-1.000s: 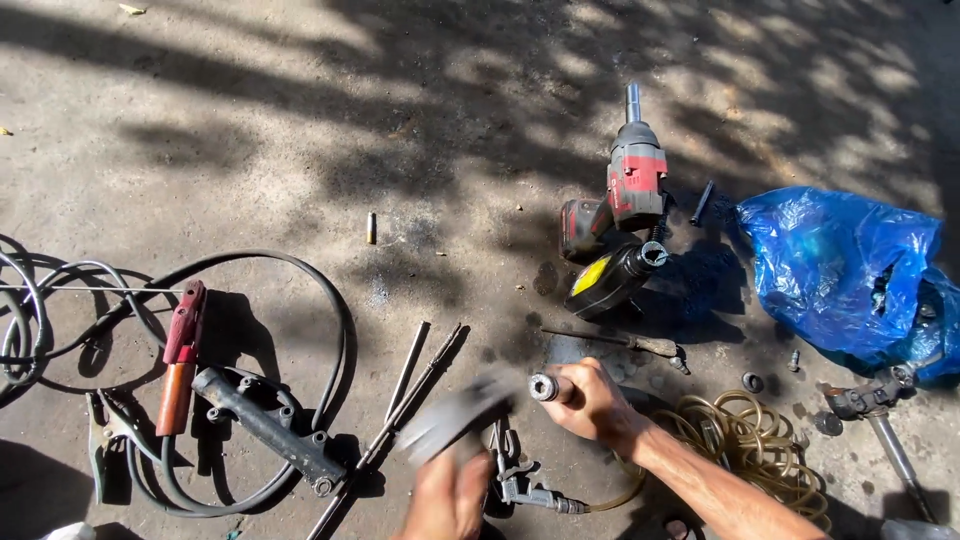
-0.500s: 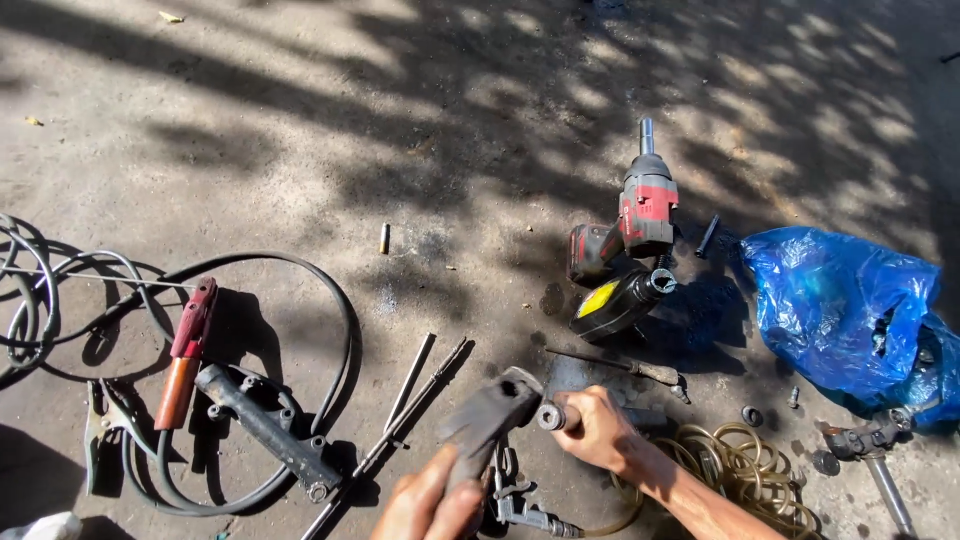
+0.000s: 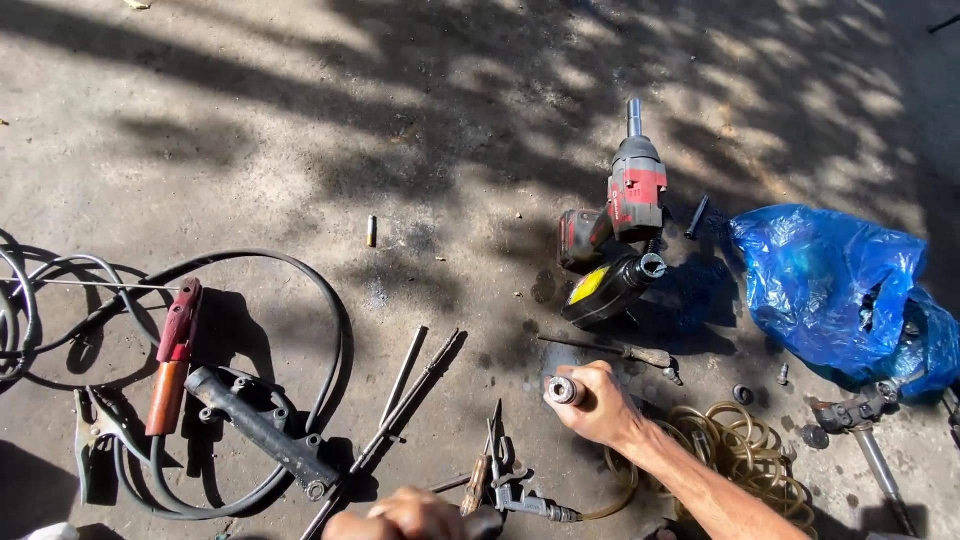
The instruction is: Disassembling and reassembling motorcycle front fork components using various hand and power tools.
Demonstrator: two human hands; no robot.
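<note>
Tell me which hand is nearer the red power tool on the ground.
Right. The right hand, gripping a small metal cylinder, sits just below the red power tool. The left hand is lower, at the frame's bottom edge, farther left.

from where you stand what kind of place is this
Likely an outdoor repair or welding spot on bare concrete ground in tree shade: a red electrode holder with black cable, and a red power tool.

right hand (image 3: 600, 408) grips metal socket (image 3: 562, 390); left hand (image 3: 405, 515) at bottom edge; red impact wrench (image 3: 628, 205) beyond.
</note>
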